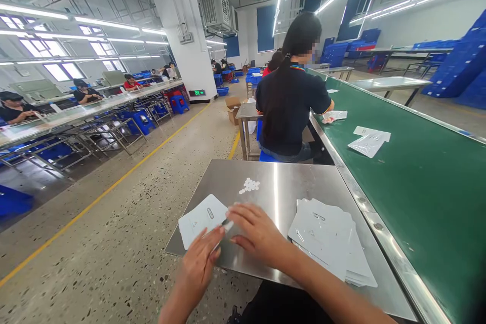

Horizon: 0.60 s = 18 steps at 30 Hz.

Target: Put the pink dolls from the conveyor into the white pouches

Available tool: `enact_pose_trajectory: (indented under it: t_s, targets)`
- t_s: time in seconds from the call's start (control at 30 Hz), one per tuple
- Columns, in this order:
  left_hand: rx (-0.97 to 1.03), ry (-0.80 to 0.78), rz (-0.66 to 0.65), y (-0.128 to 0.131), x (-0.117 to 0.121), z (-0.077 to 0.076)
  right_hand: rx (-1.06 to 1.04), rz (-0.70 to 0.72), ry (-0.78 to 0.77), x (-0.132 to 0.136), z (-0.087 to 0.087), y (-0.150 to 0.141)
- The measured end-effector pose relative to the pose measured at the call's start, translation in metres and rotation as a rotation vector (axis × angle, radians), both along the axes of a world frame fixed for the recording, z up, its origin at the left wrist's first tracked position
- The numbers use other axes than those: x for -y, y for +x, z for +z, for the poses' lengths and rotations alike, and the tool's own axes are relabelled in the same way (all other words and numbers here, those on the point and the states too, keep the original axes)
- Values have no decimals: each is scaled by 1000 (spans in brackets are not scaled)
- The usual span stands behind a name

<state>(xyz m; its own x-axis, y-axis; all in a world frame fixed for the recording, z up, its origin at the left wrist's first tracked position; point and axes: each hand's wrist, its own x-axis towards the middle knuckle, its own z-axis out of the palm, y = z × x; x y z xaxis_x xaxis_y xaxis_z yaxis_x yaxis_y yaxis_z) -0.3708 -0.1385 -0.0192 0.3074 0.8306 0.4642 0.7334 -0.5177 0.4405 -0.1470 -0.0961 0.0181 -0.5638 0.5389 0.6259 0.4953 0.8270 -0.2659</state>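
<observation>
Pressing a white pouch (pixel 202 218) flat on the steel counter (pixel 281 187), both hands meet at its near right corner. The left hand (pixel 200 263) lies with fingers together over the lower edge, and the right hand (pixel 255 230) rests palm down with fingers loosely spread at the right edge. A thin dark thing shows between them, but it is too small to name, so I cannot tell whether either hand pinches it.

To do this well, I judge the left hand should pin the pouch so it cannot slide on the slick steel, while the right hand works only at the edge. Keep the pouch square to the counter's front (it sits close to the left rim).

A small heap of white round pieces (pixel 249 185) lies further back, and a stack of pouches (pixel 330 238) lies to the right, beside the green belt (pixel 417 182). Another person (pixel 290 106) sits ahead.
</observation>
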Motion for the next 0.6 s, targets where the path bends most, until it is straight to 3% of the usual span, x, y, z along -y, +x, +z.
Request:
enact_pose_trajectory:
  t_s: [0.13,0.27,0.33,0.47,0.6]
  targets:
    - [417,-552,0,11,15,2,147,105,-100,3,-1,-8]
    - [769,-844,33,29,8,-16,151,167,-218,-24,-7,-10]
    - [931,-910,139,36,5,-23,119,42,-227,-50,-14,-13]
    - [1236,-955,272,38,10,-24,220,-365,-149,-96,-38,-15]
    - [1346,-926,336,31,14,-20,346,-309,-50,-91,-62,-6]
